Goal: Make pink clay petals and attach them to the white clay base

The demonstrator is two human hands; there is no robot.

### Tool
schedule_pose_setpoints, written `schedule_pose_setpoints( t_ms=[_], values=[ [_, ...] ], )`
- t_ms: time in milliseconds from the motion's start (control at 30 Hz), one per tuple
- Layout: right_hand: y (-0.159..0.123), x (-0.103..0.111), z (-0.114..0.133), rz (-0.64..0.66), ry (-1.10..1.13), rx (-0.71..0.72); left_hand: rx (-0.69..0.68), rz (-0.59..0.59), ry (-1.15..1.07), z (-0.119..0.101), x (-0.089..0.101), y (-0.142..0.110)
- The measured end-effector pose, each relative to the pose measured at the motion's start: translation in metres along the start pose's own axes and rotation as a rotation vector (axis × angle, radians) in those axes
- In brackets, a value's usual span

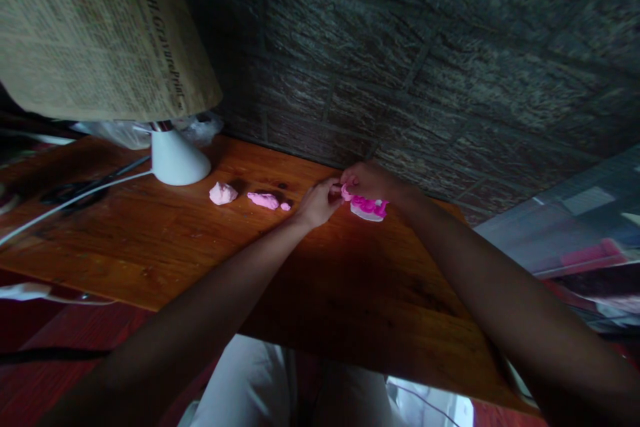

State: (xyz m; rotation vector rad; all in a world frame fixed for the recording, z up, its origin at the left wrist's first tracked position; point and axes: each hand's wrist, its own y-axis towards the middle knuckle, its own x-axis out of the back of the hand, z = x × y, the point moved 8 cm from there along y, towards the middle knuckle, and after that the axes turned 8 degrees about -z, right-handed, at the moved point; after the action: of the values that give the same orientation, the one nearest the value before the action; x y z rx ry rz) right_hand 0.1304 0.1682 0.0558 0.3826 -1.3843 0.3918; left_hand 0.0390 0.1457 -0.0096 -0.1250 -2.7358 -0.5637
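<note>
Over the wooden table, my left hand (pixel 320 203) and my right hand (pixel 374 180) meet at a small pink piece of modelling clay (pixel 346 193). The fingertips of both hands are closed on it from either side. Right beside it is a clay shape with bright magenta lumps (pixel 369 205) along its top and a pale, whitish lower part (pixel 369 216). My right hand and wrist partly cover its far side. To the left of my left hand are a tiny pink clay bit (pixel 285 206), a longer pink clay lump (pixel 263 200) and a paler pink clay lump (pixel 223 193).
A lamp with a newspaper-print shade (pixel 100 33) and white base (pixel 179 159) stands at the left. Its white cord (pixel 75 201) crosses the table (pixel 165 247) near dark scissors (pixel 75 192). Behind rises a dark brick wall (pixel 340 47). A translucent bin (pixel 550 220) is at right.
</note>
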Motion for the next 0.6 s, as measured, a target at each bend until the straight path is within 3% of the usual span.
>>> schedule_pose_setpoints(
  t_ms=[600],
  values=[
    [-0.0028, 0.0022, -0.0046, -0.027, 0.163, 0.068, 0.003, -0.001, 0.004, 0.0, -0.0001, -0.0001]
  ],
)
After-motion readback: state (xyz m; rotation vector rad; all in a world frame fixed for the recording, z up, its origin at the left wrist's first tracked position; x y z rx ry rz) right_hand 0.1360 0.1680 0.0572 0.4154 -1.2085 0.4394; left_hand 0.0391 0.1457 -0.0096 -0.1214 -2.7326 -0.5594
